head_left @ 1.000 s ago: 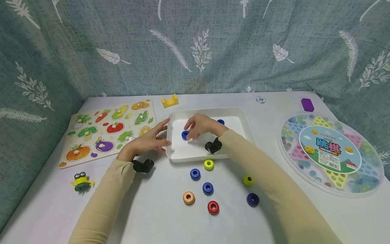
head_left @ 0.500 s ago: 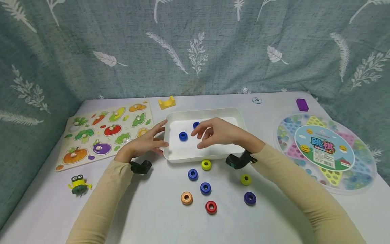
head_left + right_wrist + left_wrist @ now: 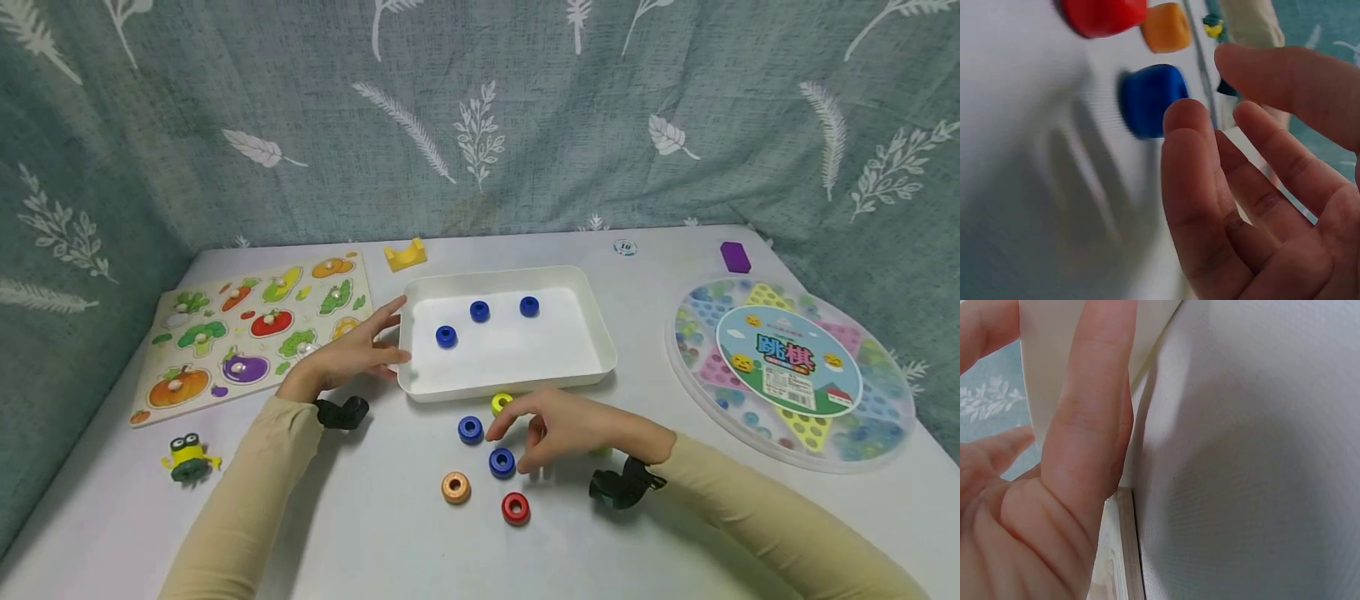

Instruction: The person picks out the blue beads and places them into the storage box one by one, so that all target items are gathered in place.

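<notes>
Item: blue rings, sorting into white tray (image 3: 592,337). Three blue rings lie in the tray; I count two more on the surface in front of it, among yellow, orange (image 3: 455,487) and red (image 3: 515,508) ones.

Right hand (image 3: 570,429): I hover it over the nearer blue ring (image 3: 502,462), fingers (image 3: 1194,187) loosely spread, holding nothing.

Left hand (image 3: 352,354): flat, fingers straight against the tray's left wall, apparently steadying it.

Step in hand, as I judge it: reaching for a fourth ring. Next move calls for pinching the ring, then lifting over the tray's wall.
</notes>
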A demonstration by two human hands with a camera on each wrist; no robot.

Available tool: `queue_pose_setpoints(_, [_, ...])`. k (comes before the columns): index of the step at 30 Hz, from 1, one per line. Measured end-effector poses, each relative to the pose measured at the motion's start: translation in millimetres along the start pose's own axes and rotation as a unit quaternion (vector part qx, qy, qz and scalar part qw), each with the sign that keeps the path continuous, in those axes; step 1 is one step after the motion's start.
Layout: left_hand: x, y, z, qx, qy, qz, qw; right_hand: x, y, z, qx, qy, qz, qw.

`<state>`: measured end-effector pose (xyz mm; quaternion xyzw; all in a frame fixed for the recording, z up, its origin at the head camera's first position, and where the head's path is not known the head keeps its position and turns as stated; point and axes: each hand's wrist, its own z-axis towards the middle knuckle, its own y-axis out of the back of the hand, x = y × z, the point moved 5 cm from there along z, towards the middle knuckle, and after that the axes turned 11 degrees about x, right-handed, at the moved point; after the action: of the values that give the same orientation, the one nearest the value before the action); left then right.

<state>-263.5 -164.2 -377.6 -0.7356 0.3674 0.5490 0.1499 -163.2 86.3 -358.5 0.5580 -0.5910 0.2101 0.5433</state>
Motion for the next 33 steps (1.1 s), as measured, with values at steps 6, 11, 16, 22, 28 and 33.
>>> queue_pose_setpoints(6, [4.7, -0.3, 0.9, 0.006, -0.005, -0.010, 0.9999, -9, -7, 8, 0.024, -0.021, 0.018, 0.999])
queue_pose_setpoints(11, [5.3, -0.2, 1.1, 0.007, -0.006, -0.010, 0.9999, -14, -9, 14, 0.030, -0.020, 0.015, 0.999])
queue_pose_setpoints(16, [4.3, -0.2, 0.7, 0.004, -0.003, -0.007, 1.0000, -15, -10, 17, 0.028, -0.014, 0.023, 0.999])
queue_pose_setpoints(22, [2.9, -0.9, 0.5, 0.003, -0.002, -0.011, 0.9999, -17, -10, 18, 0.026, -0.017, 0.024, 0.999])
queue_pose_setpoints(28, [1.4, -0.7, -0.6, 0.001, -0.001, -0.006, 1.0000, -4, 6, 12, 0.006, 0.011, 0.004, 1.000])
queue_pose_setpoints(33, [0.9, 0.1, -0.2, 0.000, 0.004, -0.005, 1.0000, 16, 39, 5, -0.026, 0.044, -0.012, 0.999])
